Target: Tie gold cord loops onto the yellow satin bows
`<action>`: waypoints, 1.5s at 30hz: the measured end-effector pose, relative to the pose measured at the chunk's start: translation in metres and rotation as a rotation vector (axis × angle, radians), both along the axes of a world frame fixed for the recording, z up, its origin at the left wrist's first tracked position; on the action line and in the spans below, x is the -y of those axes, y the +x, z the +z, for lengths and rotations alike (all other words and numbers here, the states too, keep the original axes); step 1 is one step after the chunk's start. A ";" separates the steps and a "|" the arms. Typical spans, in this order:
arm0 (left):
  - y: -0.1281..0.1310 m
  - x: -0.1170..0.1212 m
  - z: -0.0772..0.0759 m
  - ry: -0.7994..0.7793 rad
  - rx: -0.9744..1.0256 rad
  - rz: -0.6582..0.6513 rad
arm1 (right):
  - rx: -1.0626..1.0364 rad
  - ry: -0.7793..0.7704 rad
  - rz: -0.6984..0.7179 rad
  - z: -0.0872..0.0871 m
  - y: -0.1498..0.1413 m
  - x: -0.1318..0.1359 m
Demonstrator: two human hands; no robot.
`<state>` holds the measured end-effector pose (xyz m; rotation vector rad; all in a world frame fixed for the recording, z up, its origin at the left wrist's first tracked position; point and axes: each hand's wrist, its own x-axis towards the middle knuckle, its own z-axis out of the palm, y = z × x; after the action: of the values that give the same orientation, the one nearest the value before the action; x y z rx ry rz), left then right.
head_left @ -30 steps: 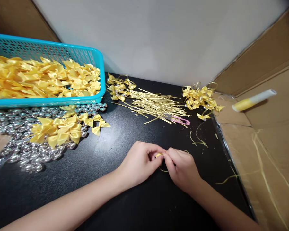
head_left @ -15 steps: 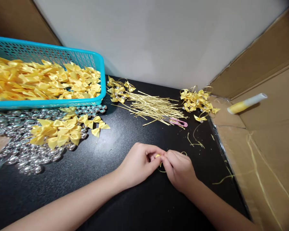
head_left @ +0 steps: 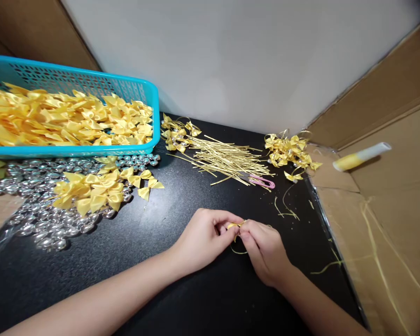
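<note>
My left hand (head_left: 206, 239) is closed in a pinch on a small yellow ribbon bow (head_left: 233, 226), which shows only partly between the fingers. Against its fingertips, my right hand (head_left: 266, 252) is closed too, pinching a thin gold cord (head_left: 238, 253) at the bow. A loop of this cord hangs below the fingertips. The fingers hide the spot where cord and bow meet. Beyond the hands lies a pile of straight gold cord pieces (head_left: 224, 158), with a pink clip (head_left: 262, 182) at its right end.
A turquoise basket (head_left: 155, 112) full of yellow bows stands back left. Before it lie silver beads (head_left: 52, 228) with loose bows (head_left: 98, 191) on top. Bows with cord loops lie in two clusters, left (head_left: 177, 133) and right (head_left: 289, 151). Cardboard (head_left: 388, 196) borders the right side.
The fingertips have parted slightly, and more of the yellow bow shows between them. The view has shifted a little, so the surroundings sit slightly farther right.
</note>
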<state>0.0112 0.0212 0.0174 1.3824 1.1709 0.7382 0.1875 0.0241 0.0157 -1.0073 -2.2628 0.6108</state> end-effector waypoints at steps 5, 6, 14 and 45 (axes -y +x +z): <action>0.000 0.001 -0.001 0.008 -0.022 0.003 | -0.061 -0.092 0.023 0.000 0.002 -0.002; 0.000 0.001 -0.002 0.010 -0.027 0.002 | -0.049 -0.065 -0.001 -0.001 0.002 -0.002; 0.000 0.002 -0.003 0.021 -0.033 0.009 | 0.135 0.278 -0.098 -0.010 -0.002 0.000; -0.002 0.008 -0.011 0.642 -0.269 0.013 | -0.294 -0.120 -0.324 -0.017 0.000 -0.003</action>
<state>0.0095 0.0128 0.0060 2.0576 1.1989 1.0142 0.1879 0.0269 -0.0015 -1.2236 -1.7788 0.7062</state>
